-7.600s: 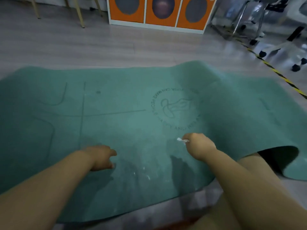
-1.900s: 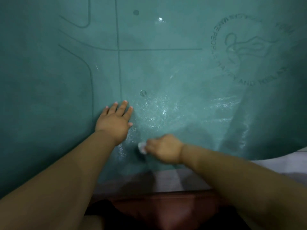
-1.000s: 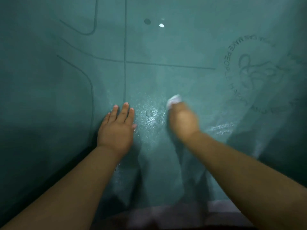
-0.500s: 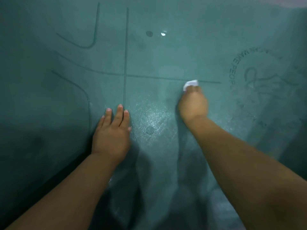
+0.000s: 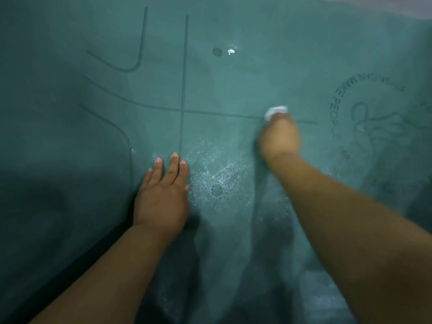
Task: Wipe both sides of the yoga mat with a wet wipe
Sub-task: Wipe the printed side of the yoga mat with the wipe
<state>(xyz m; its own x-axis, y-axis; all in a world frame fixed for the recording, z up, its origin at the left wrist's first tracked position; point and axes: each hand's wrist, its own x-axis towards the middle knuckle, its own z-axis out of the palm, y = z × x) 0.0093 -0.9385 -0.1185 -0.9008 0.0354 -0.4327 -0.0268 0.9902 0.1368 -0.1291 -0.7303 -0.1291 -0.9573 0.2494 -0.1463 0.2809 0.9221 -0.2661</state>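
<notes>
Only a narrow strip of pale, pinkish-grey floor (image 5: 383, 5) is seen, at the top right corner of the view; the light is dim, and the lower left is left in deep shadow

yoga mat (image 5: 233, 85) beyond both hands: open | obstacle: small white scrap (image 5: 231, 51) far ahead

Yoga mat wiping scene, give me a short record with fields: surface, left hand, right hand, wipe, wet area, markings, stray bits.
surface: teal yoga mat fills nearly the whole view
left hand: flat on the mat, fingers straight
right hand: holds the wet wipe, motion-blurred
wet wipe: white, bunched under the fingertips, on the horizontal line
wet area: glistening patch between the hands
markings: alignment lines, two dots, round logo at right
stray bits: small white scrap near upper dot
</notes>
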